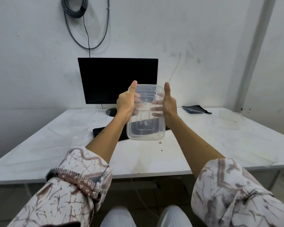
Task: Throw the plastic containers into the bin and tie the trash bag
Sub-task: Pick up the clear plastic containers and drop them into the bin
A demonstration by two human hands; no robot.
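Left hand (125, 102) and right hand (168, 103) clasp the clear plastic container (145, 112) between them, fingers curled behind, thumbs up; lifted off the white table (39, 151), probably for carrying binward.

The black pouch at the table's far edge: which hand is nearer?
Right. The right hand holds the clear container on the black pouch's side; the left hand holds its opposite side, farther away.

A big white table (154, 159) holds everything. At 12 o'clock stands a black screen (118, 80) on its round foot. A black keyboard (105, 132) lies near the middle. At 2 o'clock lies a flat black pouch (197, 109) — and a clear plastic tub (230, 118) sits just past it, near the right edge.
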